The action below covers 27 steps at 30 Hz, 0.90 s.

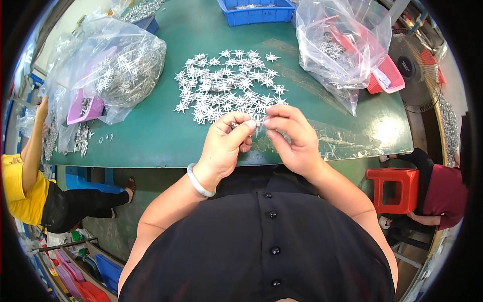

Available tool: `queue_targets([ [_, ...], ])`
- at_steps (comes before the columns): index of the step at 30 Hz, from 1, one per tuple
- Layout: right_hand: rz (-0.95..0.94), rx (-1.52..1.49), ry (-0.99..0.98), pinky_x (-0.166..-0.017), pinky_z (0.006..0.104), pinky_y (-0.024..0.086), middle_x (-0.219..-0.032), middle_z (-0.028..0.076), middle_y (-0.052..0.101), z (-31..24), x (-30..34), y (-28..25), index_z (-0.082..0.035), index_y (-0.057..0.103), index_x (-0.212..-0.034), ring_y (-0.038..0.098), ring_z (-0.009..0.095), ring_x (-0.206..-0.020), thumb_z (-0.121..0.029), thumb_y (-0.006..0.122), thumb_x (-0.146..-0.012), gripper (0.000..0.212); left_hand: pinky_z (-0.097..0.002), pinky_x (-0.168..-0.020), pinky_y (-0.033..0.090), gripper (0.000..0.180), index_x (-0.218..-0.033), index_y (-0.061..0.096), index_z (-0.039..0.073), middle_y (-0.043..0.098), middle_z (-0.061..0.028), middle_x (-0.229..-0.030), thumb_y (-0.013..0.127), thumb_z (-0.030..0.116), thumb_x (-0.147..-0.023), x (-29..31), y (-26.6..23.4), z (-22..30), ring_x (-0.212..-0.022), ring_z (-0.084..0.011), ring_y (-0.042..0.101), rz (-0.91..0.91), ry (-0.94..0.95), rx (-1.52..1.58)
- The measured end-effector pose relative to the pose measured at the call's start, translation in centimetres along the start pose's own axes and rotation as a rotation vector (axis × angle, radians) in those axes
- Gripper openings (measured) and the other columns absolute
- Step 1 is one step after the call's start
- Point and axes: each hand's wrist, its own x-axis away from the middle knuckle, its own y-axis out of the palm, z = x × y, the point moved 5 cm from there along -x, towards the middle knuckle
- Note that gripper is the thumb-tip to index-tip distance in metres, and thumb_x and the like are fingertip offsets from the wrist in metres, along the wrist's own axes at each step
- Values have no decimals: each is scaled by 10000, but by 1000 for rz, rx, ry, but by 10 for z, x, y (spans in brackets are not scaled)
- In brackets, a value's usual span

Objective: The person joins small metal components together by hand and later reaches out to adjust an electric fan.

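Note:
In front of me, at the near edge of the green table, my left hand (225, 143) is closed, thumb pressed against the curled forefinger. Something small and silvery shows at its fingertips, too small to make out. My right hand (294, 138) faces it with fingers bent into a loose pinch, their tips close to the left hand's. What it grips, if anything, is too small to name. Just beyond both hands spreads a wide pile of silver spiky star-shaped pieces (229, 83), linked or heaped together.
Bulging clear plastic bags of silver pieces stand left (133, 70) and right (327, 53), with a purple scoop (84, 108) and red bin (392, 75) beside them. A blue tray (259, 15) sits at the back. A fan (410, 68) stands right; people sit on both sides.

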Motion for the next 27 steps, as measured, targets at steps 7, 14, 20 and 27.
queue_targets([
  [7, -37, -575, 579, -719, 203, 423, -912, 44, 569, 27, 12, 9, 18, 539, -993, 523, 79, -808, 20, 525, -814, 179, -187, -489, 348, 76, -881, 572, 48, 549, 0, -742, 573, 43, -805, 7, 0, 6, -586, -49, 455, -30, 218, -218],
  [14, -8, -692, 674, -626, 181, 409, -813, 0, 574, 30, 13, 13, 8, 560, -929, 495, 31, -716, -30, 558, -811, 123, -180, -480, 340, 87, -888, 576, 47, 561, -2, -770, 587, 53, -801, 9, -2, 6, -583, -47, 447, -30, 197, -196],
  [20, 5, -778, 726, -610, 182, 410, -793, -6, 569, 29, 11, 15, 9, 561, -915, 502, 39, -692, -33, 551, -814, 110, -181, -480, 338, 88, -884, 572, 47, 561, 0, -766, 591, 48, -798, 8, -2, 7, -583, -46, 446, -36, 185, -180],
  [27, 96, -549, 620, -634, 207, 433, -768, 0, 582, 47, -15, -22, 6, 582, -905, 521, 62, -678, -34, 576, -793, 119, -198, -480, 337, 111, -877, 557, 51, 491, 4, -653, 506, 148, -860, 3, -9, 0, -600, -85, 461, -56, 58, -137],
])
